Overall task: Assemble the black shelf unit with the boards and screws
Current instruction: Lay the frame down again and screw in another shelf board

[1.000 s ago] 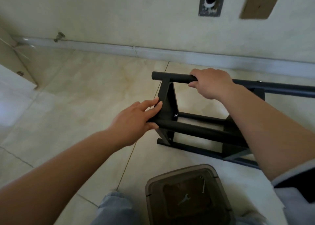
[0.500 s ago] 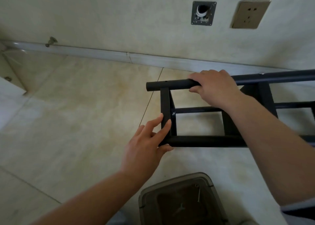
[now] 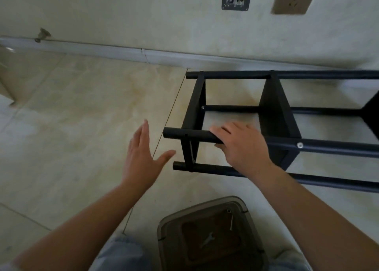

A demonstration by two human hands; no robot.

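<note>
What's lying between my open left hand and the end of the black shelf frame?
Nothing: only bare floor tile separates the left hand from the shelf frame, per the head view.

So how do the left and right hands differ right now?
The left hand is open, fingers straight and spread, touching nothing; the right hand curls over a black tube of the shelf frame. The left hand hovers off the frame's end; the right lies between two boards. Both are bare and palm down.
</note>
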